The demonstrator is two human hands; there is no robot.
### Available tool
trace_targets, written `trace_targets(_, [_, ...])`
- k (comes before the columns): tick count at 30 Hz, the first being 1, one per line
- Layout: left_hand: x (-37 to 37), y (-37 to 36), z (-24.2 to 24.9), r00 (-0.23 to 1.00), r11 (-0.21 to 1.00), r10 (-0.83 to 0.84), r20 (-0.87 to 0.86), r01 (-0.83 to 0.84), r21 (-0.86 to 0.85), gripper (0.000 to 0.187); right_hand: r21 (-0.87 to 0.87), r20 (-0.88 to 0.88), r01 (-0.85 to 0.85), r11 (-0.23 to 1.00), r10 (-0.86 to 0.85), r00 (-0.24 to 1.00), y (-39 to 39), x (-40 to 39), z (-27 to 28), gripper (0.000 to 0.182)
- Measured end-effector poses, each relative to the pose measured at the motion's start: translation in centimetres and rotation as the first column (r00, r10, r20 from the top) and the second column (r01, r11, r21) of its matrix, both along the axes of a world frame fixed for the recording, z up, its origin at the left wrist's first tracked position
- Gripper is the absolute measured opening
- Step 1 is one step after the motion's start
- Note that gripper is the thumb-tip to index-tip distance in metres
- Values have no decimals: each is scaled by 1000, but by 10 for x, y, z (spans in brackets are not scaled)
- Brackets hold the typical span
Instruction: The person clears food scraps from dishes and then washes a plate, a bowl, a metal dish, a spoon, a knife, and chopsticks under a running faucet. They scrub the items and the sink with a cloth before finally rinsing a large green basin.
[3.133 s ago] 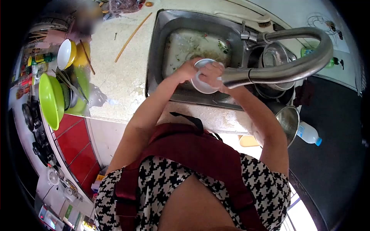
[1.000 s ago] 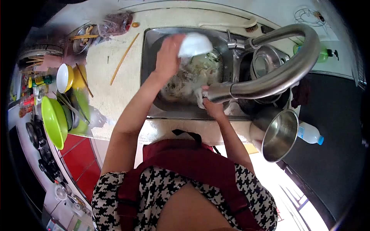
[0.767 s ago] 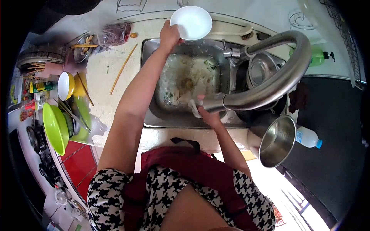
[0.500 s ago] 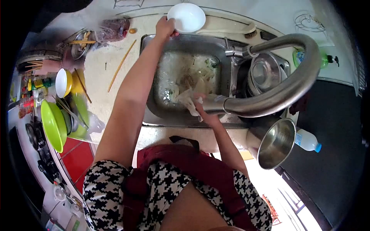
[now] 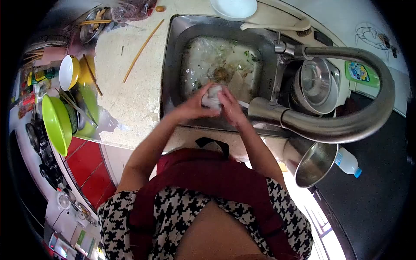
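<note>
Over the near part of the steel sink (image 5: 170, 65), my left hand (image 5: 196, 105) and my right hand (image 5: 233, 110) are closed from both sides around a bunched whitish cloth (image 5: 212, 98). Below them, scraps of greens and murky water lie around the drain (image 5: 221, 74). The faucet head (image 5: 264, 110) is close to the right of my right hand. Behind the sink, a white bowl (image 5: 234, 8) sits on the counter, partly cut off by the dark edge of the view. A pale-handled brush (image 5: 277, 27) lies along the back rim.
Nested steel bowls (image 5: 318, 82) fill the right basin, under the curved faucet. A steel pot (image 5: 317, 164) and a white bottle (image 5: 347, 162) are at the right front. Leftward are a chopstick (image 5: 143, 51), a yellow bowl (image 5: 71, 73) and a green basin (image 5: 56, 125).
My left hand has let go of the white bowl on the back counter and come down to the cloth. Both hands now squeeze it into a wad. The view has shifted slightly.
</note>
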State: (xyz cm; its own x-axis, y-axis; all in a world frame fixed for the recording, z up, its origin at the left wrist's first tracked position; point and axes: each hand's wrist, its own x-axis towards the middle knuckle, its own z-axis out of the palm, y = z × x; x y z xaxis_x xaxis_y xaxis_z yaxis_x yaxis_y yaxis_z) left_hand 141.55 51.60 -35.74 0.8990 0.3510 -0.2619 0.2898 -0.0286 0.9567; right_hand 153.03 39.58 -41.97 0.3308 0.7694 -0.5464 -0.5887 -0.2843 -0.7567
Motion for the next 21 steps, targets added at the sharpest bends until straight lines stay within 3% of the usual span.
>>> trace_targets(2, [-18, -14, -13, 942, 863, 273, -195, -329, -383, 58, -37, -116, -113, 993, 108, 987, 6, 0, -12, 35])
trace_targets(3, [-27, -18, -19, 874, 701, 363, -324, -485, -523, 54, -124, 89, -215, 969, 227, 970, 12, 5, -17, 33])
trace_targets(4, [-35, -16, -20, 876, 753, 353, -328, -474, -455, 50, -226, 281, -295, 928, 352, 893, 21, 18, -25, 31])
trace_targets(5, [-46, -13, -22, 878, 801, 344, -334, -460, -384, 47, -337, 444, -347, 875, 473, 761, 31, 29, -32, 30])
trace_targets(6, [-55, -11, -23, 879, 843, 334, -341, -440, -309, 43, -365, 653, -281, 887, 460, 602, 39, 36, -51, 28])
trace_targets(8, [-67, -11, -1, 892, 831, 376, -251, -444, -334, 40, -357, 914, -141, 923, 377, 149, 50, 47, -102, 24])
trace_targets(11, [-78, -15, 21, 886, 857, 442, -139, -463, -227, 38, -508, 861, -141, 850, 506, -54, 64, 47, -129, 21])
trace_targets(14, [-93, -22, 17, 875, 857, 472, -104, -483, -181, 40, -755, 642, -17, 656, 733, -223, 83, 36, -144, 21])
trace_targets(17, [-96, -28, 23, 839, 788, 526, -136, -541, -294, 41, -633, 771, -4, 774, 630, -93, 74, 26, -160, 23])
trace_targets(21, [-100, -27, 16, 832, 794, 543, -114, -553, -253, 42, -658, 750, -165, 735, 660, -48, 69, 29, -114, 26])
